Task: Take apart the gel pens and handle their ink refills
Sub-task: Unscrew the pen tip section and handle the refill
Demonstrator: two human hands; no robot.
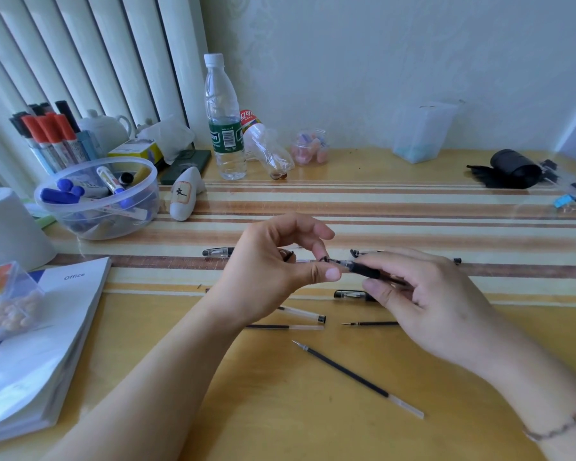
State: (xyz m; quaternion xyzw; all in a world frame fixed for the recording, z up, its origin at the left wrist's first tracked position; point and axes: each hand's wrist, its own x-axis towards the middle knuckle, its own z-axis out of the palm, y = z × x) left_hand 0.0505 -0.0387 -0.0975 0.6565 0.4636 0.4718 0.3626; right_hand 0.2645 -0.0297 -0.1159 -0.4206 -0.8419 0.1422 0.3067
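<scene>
1. Nearest the front edge of the tabletop (313, 410), one ink refill (356, 378) lies loose and slantwise. It is already out of its pen, so at least one pen looks finished.
2. A little farther in, a second refill (370, 324) lies flat, partly under the right hand. Left of it lie a third refill (285, 326) and, just behind that, a clear empty barrel (304, 313) with a black end. These parts also count as done work.
3. Behind them, a capped end of a pen (350, 295) shows below the right hand; I cannot tell whether that one has been opened.
4. Above the middle of the tabletop, the two hands meet on the gel pen in hand (353, 266). The right hand (426, 304) is closed around its black grip and barrel. The left hand (280, 267) pinches the clear tip end between thumb and forefinger, the other fingers curled loosely. This looks like the tip section being unscrewed or pulled off, with the refill not yet freed.
5. Beyond the hands, toward the striped band, a black cap (218, 251) lies to the left and another pen piece (363, 252) to the right. These seem to be left over or waiting.
6. Judged so, the task is partway: about three refills out, one pen being opened, perhaps more to come.
</scene>
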